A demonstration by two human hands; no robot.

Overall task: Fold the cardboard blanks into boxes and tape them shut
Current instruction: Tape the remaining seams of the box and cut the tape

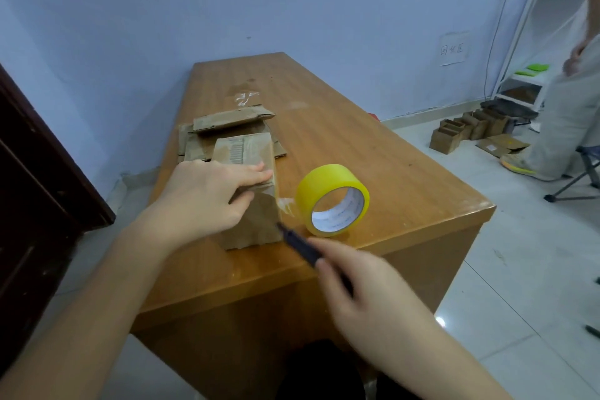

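On the wooden desk (pixel 373 146) stands a folded cardboard box (pixel 256 214), near the front edge. The left hand (pixel 207 198) lies flat on its top, fingers straight and pressed together. At the box's 3 o'clock sits a yellow tape roll (pixel 334 198) (on edge). The right hand (pixel 367 299), at 5 o'clock, pinches a dark cutter (pixel 298 243), tip touching the box's corner. Flat blanks (pixel 227 130) lie at 12 o'clock.

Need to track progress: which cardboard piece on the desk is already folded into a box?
The box under the left hand, beside the yellow tape roll; the flat blanks behind lie unfolded.
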